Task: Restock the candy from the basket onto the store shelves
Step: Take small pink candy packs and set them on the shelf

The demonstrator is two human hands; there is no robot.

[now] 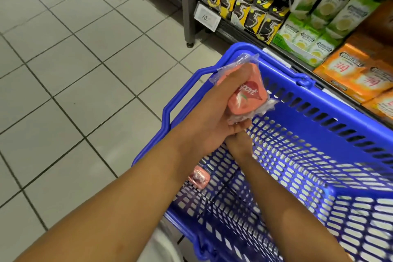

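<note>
Both of my forearms reach forward from the bottom of the head view, over the blue plastic basket [319,125] that sits on the tiled floor [63,70] just beside the store shelves [189,6]. My left hand [204,112] is wrapped round a pink candy pack [247,97] — thumb lying across its top face, fingers curled underneath — and holds it up above the basket's far left corner, near the rim and the raised handle [180,91]. Clear wrapping sticks out at both ends of the pack, and part of a white printed word on a red patch shows on its face. My right hand [238,136] comes in from below and meets the left just under the pack; its fingers touch the crinkled wrapping at the lower end, but most of the hand is hidden behind the left one, so I cannot tell whether it grips or only touches.

Down in the basket, against its left wall, lies a second pink candy pack [198,177] — small and partly blurred.

On the shelves to the right stand black and yellow boxes [242,6] above a price tag [207,17], then green and white boxes [314,17], then orange boxes [350,70] nearest the basket.
</note>
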